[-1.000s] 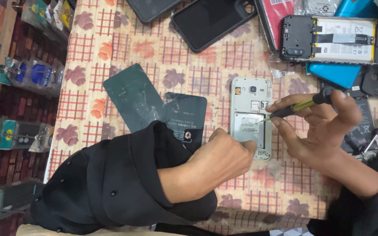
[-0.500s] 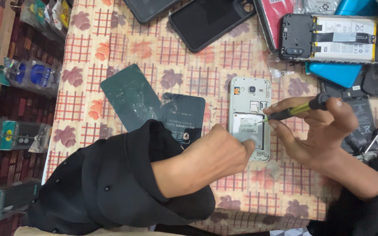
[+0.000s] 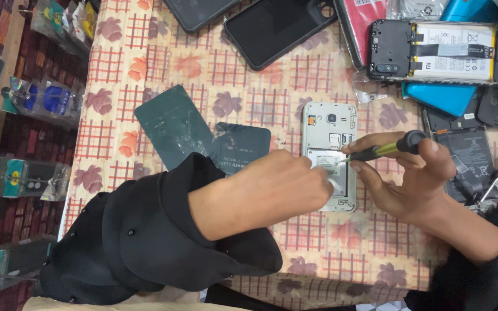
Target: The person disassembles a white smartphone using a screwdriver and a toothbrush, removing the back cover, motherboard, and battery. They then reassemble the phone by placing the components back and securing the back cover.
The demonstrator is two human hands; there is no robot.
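White phone (image 3: 328, 124), back off, lies flat mid-bench (image 3: 249, 103) w/ left hand (image 3: 283, 187) pressing its lower half, fingers together, to steady it. Right hand (image 3: 410, 178) pinches screwdriver (image 3: 384, 150), tip at the frame (green back cover (image 3: 171, 126) just beside).

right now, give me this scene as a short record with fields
left hand: rests on the lower part of the opened white phone, steadying it
right hand: holds a screwdriver, tip at the phone's middle
surface: checked floral tablecloth
beside phone: two dark green back covers
far edge: opened black phone with battery showing, dark phone cases
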